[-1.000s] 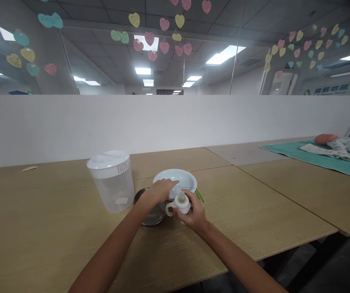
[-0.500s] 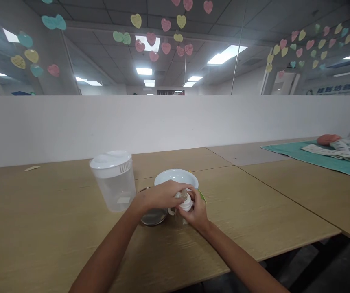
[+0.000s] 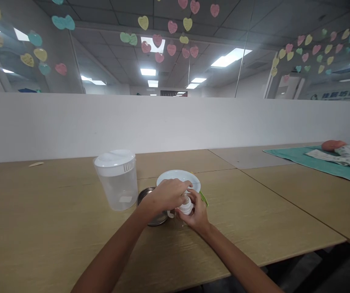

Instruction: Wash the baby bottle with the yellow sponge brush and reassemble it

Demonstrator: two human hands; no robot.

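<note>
Bottle partly lost from sight

The right hand is wrapped around the bottle, thumb on the near side and fingers on the far side. The left hand is bent over the top, covering much of the teat; whether its fingertips pinch the teat cannot be told. Only the white collar shows clearly. A pale handle pokes out on the left, and the clear lower part fades into the table, so whether its base touches the wood is unclear.

Just left of the bottle, a metal dish is crossed by the left hand and wrist. Behind them, a white bowl has its near side hidden. Something green shows beside that bowl, too covered to name. To the left stands a clear tub with a white lid. At far right, a teal cloth is cut off by the edge, and the sign behind the glass is too blurred to read.
</note>
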